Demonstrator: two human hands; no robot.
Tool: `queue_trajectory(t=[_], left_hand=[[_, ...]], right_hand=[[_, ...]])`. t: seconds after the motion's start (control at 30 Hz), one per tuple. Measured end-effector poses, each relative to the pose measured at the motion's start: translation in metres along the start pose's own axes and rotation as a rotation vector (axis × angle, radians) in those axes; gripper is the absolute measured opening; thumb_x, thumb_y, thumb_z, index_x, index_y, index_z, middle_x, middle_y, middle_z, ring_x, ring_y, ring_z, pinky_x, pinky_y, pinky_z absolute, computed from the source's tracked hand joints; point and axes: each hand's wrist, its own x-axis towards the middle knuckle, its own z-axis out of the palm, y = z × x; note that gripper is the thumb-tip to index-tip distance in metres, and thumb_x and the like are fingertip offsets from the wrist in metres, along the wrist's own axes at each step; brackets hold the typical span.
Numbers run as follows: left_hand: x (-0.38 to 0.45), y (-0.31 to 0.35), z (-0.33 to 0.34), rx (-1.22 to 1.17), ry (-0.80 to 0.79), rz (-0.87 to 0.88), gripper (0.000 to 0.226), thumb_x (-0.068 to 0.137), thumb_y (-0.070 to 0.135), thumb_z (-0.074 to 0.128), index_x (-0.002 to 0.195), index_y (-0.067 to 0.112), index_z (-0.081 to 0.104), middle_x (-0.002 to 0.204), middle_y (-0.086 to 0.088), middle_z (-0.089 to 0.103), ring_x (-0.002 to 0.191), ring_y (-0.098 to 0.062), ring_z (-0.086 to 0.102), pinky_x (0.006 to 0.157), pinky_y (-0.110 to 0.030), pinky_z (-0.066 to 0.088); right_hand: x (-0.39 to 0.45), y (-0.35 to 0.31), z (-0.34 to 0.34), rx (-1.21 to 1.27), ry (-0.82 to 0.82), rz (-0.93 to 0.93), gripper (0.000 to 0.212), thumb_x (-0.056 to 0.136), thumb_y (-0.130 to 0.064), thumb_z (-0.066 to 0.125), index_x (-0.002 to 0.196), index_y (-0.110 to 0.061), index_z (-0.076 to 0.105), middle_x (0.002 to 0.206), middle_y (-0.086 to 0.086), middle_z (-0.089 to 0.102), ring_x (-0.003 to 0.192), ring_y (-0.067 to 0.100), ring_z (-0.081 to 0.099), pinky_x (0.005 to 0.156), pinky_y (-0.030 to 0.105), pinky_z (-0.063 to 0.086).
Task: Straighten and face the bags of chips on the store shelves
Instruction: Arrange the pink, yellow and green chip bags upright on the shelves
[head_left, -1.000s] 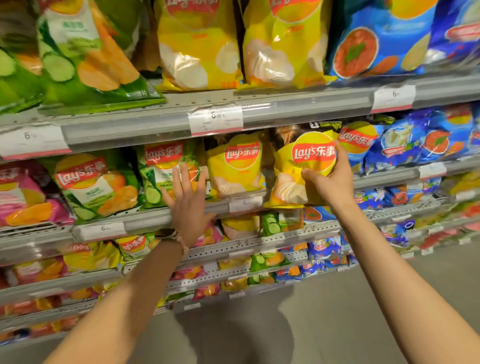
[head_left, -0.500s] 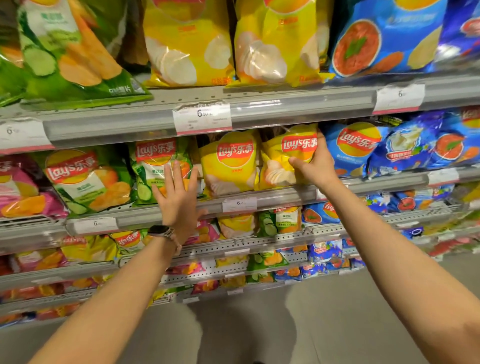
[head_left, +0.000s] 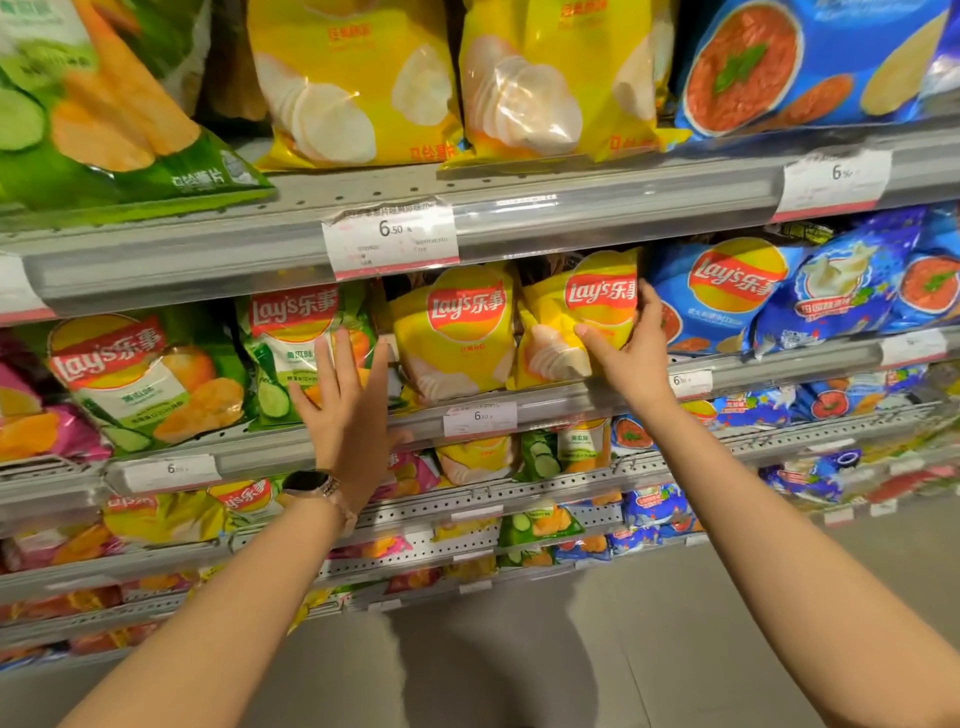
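at the left of the frame, on the middle grey metal shelf (head_left: 291, 447), a glossy green plastic bag of cucumber chips (head_left: 150, 379) leans a little sideways with its logo tilted. beside it, left of centre, a second green cucumber bag (head_left: 296, 338) stands more or less upright, and the left hand (head_left: 345, 410), fingers straight and spread, hovers flat in front of its lower right part; whether the palm touches the bag i cannot tell. it was in much the same place a second ago, so that bag has hardly been dealt with.

at centre a shiny yellow plastic chip bag (head_left: 457, 332) stands facing out. just right of it is the bag that changed: the second yellow chip bag (head_left: 576, 322), which a second ago was out in front of the shelf edge in the right hand (head_left: 631, 353), now sits back on the shelf, close against its yellow neighbour and the blue chip bag (head_left: 722, 296) on its right. the right hand still grips its right edge, thumb across the front, fingers behind. the logo faces out but the bag leans left, so it looks placed rather than squared. the tilted green bag at far left looks like work left over.
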Motion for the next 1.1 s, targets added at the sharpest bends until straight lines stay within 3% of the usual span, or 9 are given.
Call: queue_trajectory(t=[0.07, 0.13, 0.23, 0.33, 0.6, 0.73, 0.9, 1.0, 1.1], left_hand=[[-0.001, -0.002, 0.002, 0.085, 0.019, 0.004, 0.130, 0.041, 0.066, 0.081, 0.149, 0.021, 0.027, 0.154, -0.022, 0.020, 0.142, -0.040, 0.025, 0.097, -0.063, 0.039], [-0.004, -0.002, -0.001, 0.095, 0.046, 0.004, 0.126, 0.045, 0.068, 0.079, 0.150, 0.022, 0.025, 0.155, -0.022, 0.016, 0.143, -0.038, 0.023, 0.099, -0.061, 0.040], [-0.013, -0.005, 0.006, -0.082, 0.166, 0.101, 0.107, 0.057, 0.049, 0.084, 0.146, 0.019, 0.032, 0.152, -0.023, 0.015, 0.142, -0.039, 0.015, 0.100, -0.068, 0.031], [-0.025, -0.005, 0.024, -0.209, 0.272, 0.219, 0.086, 0.061, 0.030, 0.087, 0.133, 0.018, 0.041, 0.145, -0.022, 0.024, 0.136, -0.041, 0.022, 0.098, -0.074, 0.029], [-0.023, -0.003, 0.039, -0.287, 0.254, 0.241, 0.076, 0.066, 0.042, 0.081, 0.131, 0.020, 0.049, 0.146, -0.020, 0.026, 0.139, -0.042, 0.019, 0.102, -0.074, 0.021], [-0.031, 0.004, 0.040, -0.239, 0.257, 0.211, 0.065, 0.074, 0.042, 0.071, 0.130, 0.014, 0.053, 0.150, -0.027, 0.028, 0.142, -0.045, 0.016, 0.106, -0.070, 0.006], [-0.047, 0.033, 0.041, -0.332, 0.340, 0.105, 0.067, 0.082, 0.028, 0.067, 0.140, 0.010, 0.037, 0.153, -0.030, 0.018, 0.142, -0.044, 0.011, 0.108, -0.069, 0.014], [-0.068, 0.057, 0.060, -0.511, 0.436, 0.182, 0.067, 0.079, 0.017, 0.066, 0.138, 0.012, 0.034, 0.149, -0.023, 0.020, 0.139, -0.042, 0.018, 0.112, -0.060, 0.020], [-0.091, 0.085, 0.096, -0.526, 0.438, 0.305, 0.056, 0.075, 0.017, 0.067, 0.125, 0.012, 0.042, 0.135, -0.016, 0.032, 0.127, -0.038, 0.032, 0.105, -0.059, 0.029]], right_hand=[[-0.003, 0.006, 0.006, 0.018, 0.046, -0.017, 0.071, 0.082, -0.015, 0.073, 0.138, -0.002, 0.030, 0.122, 0.002, 0.048, 0.108, 0.012, 0.050, 0.082, 0.008, 0.041], [-0.008, 0.012, 0.009, 0.045, 0.065, -0.020, 0.066, 0.083, -0.023, 0.071, 0.133, -0.002, 0.034, 0.125, 0.009, 0.052, 0.111, 0.019, 0.054, 0.083, 0.009, 0.043], [-0.018, 0.022, 0.012, 0.072, 0.135, -0.084, 0.077, 0.076, -0.046, 0.070, 0.133, -0.006, 0.035, 0.129, 0.010, 0.049, 0.118, 0.021, 0.053, 0.098, 0.033, 0.046], [-0.026, 0.031, 0.014, 0.002, 0.153, -0.176, 0.095, 0.069, -0.054, 0.077, 0.140, -0.011, 0.029, 0.138, 0.010, 0.040, 0.129, 0.022, 0.044, 0.103, 0.047, 0.042], [-0.029, 0.036, 0.031, -0.057, 0.206, -0.284, 0.094, 0.075, -0.041, 0.075, 0.147, -0.008, 0.024, 0.146, 0.007, 0.039, 0.134, 0.018, 0.040, 0.108, 0.042, 0.037], [-0.027, 0.048, 0.035, -0.050, 0.264, -0.314, 0.096, 0.079, -0.044, 0.073, 0.148, -0.005, 0.020, 0.152, 0.008, 0.032, 0.140, 0.018, 0.032, 0.112, 0.037, 0.032], [-0.044, 0.061, 0.030, 0.028, 0.293, -0.380, 0.093, 0.085, -0.044, 0.067, 0.148, 0.002, 0.016, 0.152, 0.007, 0.021, 0.145, 0.023, 0.020, 0.116, 0.044, 0.026], [-0.072, 0.091, 0.024, -0.061, 0.428, -0.422, 0.070, 0.091, -0.032, 0.061, 0.138, 0.009, 0.029, 0.139, 0.016, 0.033, 0.134, 0.037, 0.032, 0.112, 0.048, 0.029], [-0.093, 0.141, 0.028, -0.154, 0.418, -0.354, 0.057, 0.088, -0.021, 0.063, 0.128, 0.011, 0.038, 0.124, 0.015, 0.041, 0.118, 0.039, 0.044, 0.101, 0.051, 0.037]])
